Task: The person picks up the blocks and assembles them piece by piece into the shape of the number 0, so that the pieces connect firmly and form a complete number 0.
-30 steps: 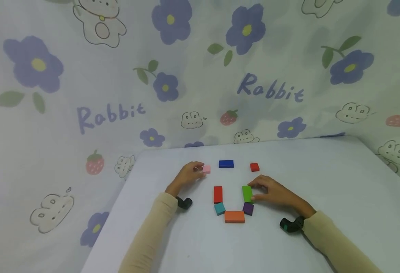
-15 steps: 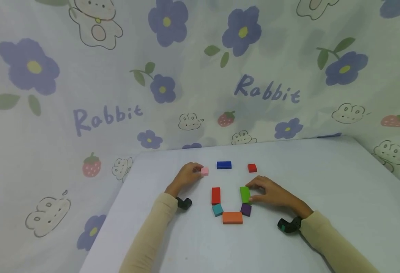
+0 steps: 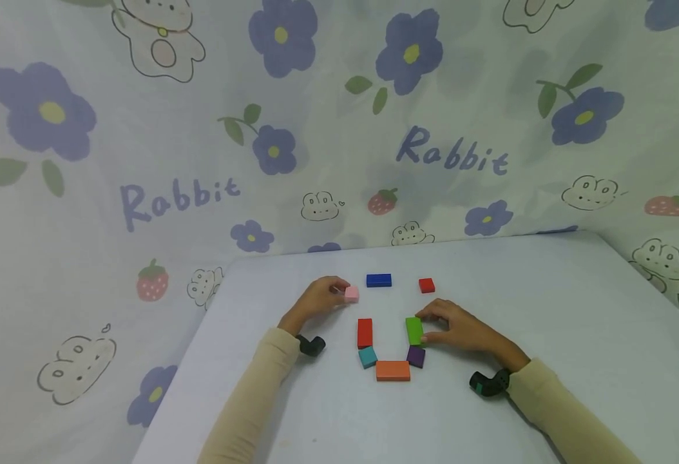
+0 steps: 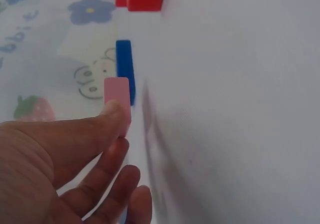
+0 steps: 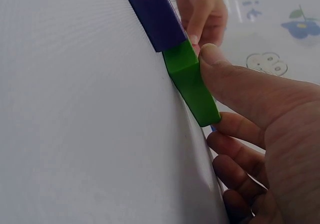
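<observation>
A pale cloth [image 3: 339, 77] printed with violet flowers, rabbits and strawberries fills the upper part of the head view and runs down its left side. Below it, a white worktop [image 3: 525, 290] spreads across the lower part. Two beige sleeves rise from the bottom edge, the left sleeve [image 3: 252, 393] left of centre and the right sleeve [image 3: 565, 409] toward the lower right corner.

The right hand [image 3: 461, 327], right of centre, is clamped on a green block [image 3: 414, 330], thumb on its near end and a fingertip at its far end. The left hand [image 3: 319, 296], left of centre, pinches a pink block [image 3: 352, 294] between thumb and fingers. A black device sits at each wrist.

Of the long blocks, the orange block [image 3: 393, 370] lies lowest, below centre; the long red block [image 3: 365, 333] stands left of the green one, well apart from it; the blue block [image 3: 379, 280] lies above them, near the pink one.

Smallest are the cubes: the purple cube [image 3: 416, 356] touches the green block's lower end, the teal cube [image 3: 368, 357] sits just below the long red block, and the small red block [image 3: 426, 285] lies to the right of the blue.
</observation>
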Motion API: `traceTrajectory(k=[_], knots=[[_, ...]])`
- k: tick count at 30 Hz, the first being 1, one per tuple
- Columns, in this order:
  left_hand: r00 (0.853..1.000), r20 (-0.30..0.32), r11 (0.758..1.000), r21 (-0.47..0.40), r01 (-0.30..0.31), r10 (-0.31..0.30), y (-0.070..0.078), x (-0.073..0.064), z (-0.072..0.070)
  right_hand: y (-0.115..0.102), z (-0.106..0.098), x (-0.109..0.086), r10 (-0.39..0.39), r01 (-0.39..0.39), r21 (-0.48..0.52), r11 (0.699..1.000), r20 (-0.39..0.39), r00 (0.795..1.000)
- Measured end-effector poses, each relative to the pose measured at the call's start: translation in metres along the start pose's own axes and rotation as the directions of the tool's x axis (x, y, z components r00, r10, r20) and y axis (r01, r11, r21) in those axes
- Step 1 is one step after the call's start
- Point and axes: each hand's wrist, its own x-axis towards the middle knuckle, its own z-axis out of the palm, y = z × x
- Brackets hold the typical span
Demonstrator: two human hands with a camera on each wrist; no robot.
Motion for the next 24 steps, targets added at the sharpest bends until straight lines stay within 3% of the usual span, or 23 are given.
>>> traceTrajectory(k=[12,24], knots=[[0.989,0.080,0.993,-0.010,-0.122,0.122,0.022,-0.010,0.005,-0.002,-0.002,0.000,0.015,-0.015,-0.004,1.000,-0.002,1.000],[0.990,0.117,0.997,-0.009,-0.080,0.081,0.018,-0.014,0.015,-0.003,-0.001,0.000,0.028,-0.028,0.015,1.000,0.003,1.000]])
